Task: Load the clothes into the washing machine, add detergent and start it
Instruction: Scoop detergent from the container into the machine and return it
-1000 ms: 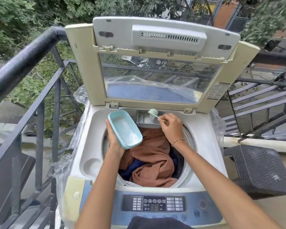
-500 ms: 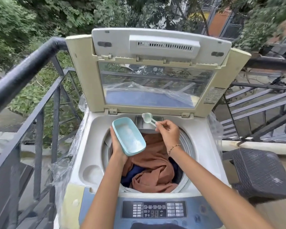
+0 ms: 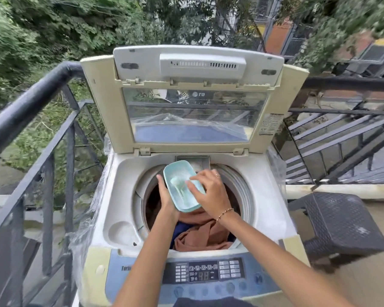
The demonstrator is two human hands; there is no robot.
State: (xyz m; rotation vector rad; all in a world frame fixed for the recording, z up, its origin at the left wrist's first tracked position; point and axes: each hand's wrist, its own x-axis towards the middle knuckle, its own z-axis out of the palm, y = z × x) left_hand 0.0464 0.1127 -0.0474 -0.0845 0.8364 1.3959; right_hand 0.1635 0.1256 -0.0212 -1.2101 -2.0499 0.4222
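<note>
The left hand (image 3: 167, 199) keeps its grip on the teal container (image 3: 179, 171), fingers curled round the near left edge, and holds it higher over the drum than 0.5 s ago. The scoop (image 3: 177, 181), then raised over the detergent drawer (image 3: 194, 162), now lies inside the container. The right hand (image 3: 210, 192) has come back with it, bent fingertips at the handle, but blur hides whether they pinch it or only touch. The container is a shallow rounded rectangle, pale teal, dusted white inside, with the 1 small matching scoop. Below it, brown and dark blue clothes (image 3: 200, 232) fill the drum of the washing machine (image 3: 124, 196), whose lid (image 3: 193, 98) stands upright and whose control panel (image 3: 205, 273) shows lit digits. A black metal railing (image 3: 31, 100) runs along the left with trees beyond, clear plastic film (image 3: 87, 218) clings to the machine's side, and a dark woven stool (image 3: 344, 227) sits on the right.
</note>
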